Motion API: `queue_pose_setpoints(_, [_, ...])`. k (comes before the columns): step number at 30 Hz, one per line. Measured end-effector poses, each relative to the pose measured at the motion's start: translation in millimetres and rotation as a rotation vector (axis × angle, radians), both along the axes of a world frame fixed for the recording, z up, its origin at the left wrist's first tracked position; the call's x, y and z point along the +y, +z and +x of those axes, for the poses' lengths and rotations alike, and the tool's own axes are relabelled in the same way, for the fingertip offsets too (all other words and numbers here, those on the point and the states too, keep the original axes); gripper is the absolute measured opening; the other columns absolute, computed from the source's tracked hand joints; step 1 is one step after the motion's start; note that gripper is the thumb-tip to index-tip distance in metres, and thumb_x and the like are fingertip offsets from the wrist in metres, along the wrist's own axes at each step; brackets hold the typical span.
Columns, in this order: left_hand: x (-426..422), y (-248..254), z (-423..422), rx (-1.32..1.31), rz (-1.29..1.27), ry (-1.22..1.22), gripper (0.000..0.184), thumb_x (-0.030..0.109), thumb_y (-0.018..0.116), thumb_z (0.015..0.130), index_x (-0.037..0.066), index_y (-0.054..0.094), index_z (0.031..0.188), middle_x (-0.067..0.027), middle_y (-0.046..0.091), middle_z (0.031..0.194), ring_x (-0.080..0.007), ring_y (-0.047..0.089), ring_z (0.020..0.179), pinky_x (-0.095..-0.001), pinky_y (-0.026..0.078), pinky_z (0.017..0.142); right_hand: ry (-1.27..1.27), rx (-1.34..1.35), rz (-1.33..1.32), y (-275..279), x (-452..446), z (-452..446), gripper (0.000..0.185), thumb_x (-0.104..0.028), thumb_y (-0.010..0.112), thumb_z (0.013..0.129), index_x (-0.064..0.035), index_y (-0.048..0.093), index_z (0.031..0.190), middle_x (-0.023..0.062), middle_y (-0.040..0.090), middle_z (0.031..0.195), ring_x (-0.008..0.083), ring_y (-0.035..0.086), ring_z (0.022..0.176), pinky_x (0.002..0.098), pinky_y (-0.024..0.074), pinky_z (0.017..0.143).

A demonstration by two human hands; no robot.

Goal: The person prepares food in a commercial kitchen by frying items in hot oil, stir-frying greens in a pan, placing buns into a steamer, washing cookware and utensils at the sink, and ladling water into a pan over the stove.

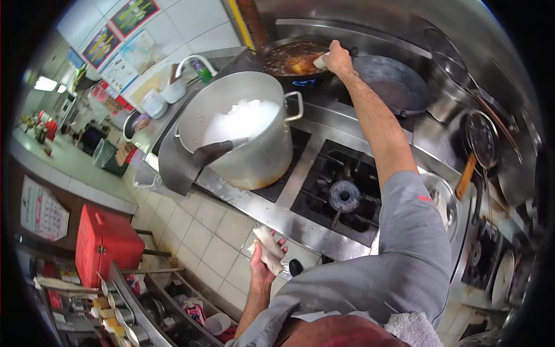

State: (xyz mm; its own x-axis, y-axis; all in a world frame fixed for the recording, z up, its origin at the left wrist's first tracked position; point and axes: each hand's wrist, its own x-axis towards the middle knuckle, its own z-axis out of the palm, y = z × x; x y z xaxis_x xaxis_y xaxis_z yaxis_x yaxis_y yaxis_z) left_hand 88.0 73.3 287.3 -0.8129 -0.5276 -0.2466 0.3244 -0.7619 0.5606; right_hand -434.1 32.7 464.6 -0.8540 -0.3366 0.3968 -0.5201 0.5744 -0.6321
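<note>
Low in front of the stove, my left hand (pixel 267 257) is closed around pale, uncooked-looking spring rolls (pixel 269 248); their exact number is hard to make out. My right arm reaches across the stove, and my right hand (pixel 339 59) grips a single pale spring roll (pixel 321 60) over the near right rim of a wok (pixel 267 65). Dark, bubbling oil (pixel 298 56) fills that wok, and a blue flame (pixel 303 82) burns under it. Part of the roll is hidden by my fingers.
A large metal pot (pixel 266 147) with white contents stands left on the stove, a dark handle across its rim. Beside the oil wok sits another wok (pixel 393 81). An unlit burner (pixel 344 196) is nearer me. Strainers (pixel 481 139) hang right; a red box (pixel 107 246) stands left.
</note>
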Motion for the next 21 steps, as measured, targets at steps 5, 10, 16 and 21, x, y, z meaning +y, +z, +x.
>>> queue_pose_setpoints(5, [6.6,-1.6,16.6,-0.069,0.024,0.250,0.057,0.041,0.046,0.086,0.007,0.032,0.130,-0.0100,0.041,0.126,-0.0303,0.051,0.102,-0.0452,0.044,0.084,0.005,0.144,0.239,-36.1,-46.7,-53.0,0.031,-0.014,0.049,0.081,-0.0067,0.041,0.111,0.0230,0.051,0.109,0.0425,0.051,0.100,0.0469,0.0421,0.085])
queue_pose_setpoints(10, [8.4,-0.1,8.8,-0.122,0.046,0.327,0.055,0.043,0.044,0.087,0.008,0.036,0.128,-0.0080,0.044,0.123,-0.0301,0.052,0.099,-0.0455,0.044,0.082,-0.057,0.310,0.314,-78.1,-70.7,-95.3,0.025,-0.016,0.040,0.086,-0.0073,0.055,0.103,0.0174,0.052,0.110,0.0359,0.052,0.099,0.0471,0.0419,0.083])
queue_pose_setpoints(16, [3.6,3.2,-16.9,-0.062,0.065,0.184,0.061,0.038,0.049,0.084,0.007,0.029,0.132,-0.0124,0.037,0.130,-0.0335,0.047,0.109,-0.0475,0.042,0.088,-0.003,0.195,0.270,-32.7,-44.9,-23.5,0.028,-0.026,0.050,0.081,-0.0108,0.062,0.101,0.0114,0.056,0.108,0.0312,0.053,0.100,0.0490,0.0396,0.083])
queue_pose_setpoints(21, [-10.6,4.1,-51.7,0.075,0.101,-0.236,0.062,0.033,0.050,0.084,0.010,0.022,0.134,-0.0173,0.037,0.129,-0.0350,0.050,0.106,-0.0451,0.045,0.084,1.083,-0.282,-0.005,-27.3,37.3,133.6,0.026,-0.019,0.068,0.069,-0.0052,0.063,0.091,0.0086,0.061,0.091,0.0159,0.058,0.076,0.0292,0.0462,0.073])
